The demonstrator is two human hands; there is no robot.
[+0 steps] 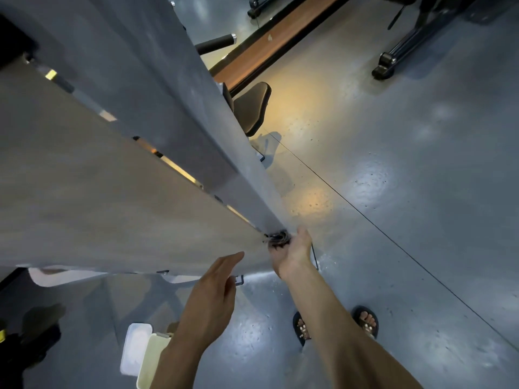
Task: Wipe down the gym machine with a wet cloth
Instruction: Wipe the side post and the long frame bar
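Note:
The gym machine's tall grey shroud [118,169] fills the left half of the head view, narrowing down toward the floor. My right hand [292,254] grips a dark bunched cloth [278,239] and holds it against the shroud's lower corner edge. My left hand [213,293] hovers just below the panel with its fingers straight and held together, holding nothing. The cloth is mostly hidden inside my right hand.
A black padded seat [252,108] and a black roller handle [216,43] stick out behind the shroud. A white and cream lidded bin [140,352] stands on the grey floor under my left arm. My sandalled feet [365,322] are below. Another machine's black base [384,66] stands at top right.

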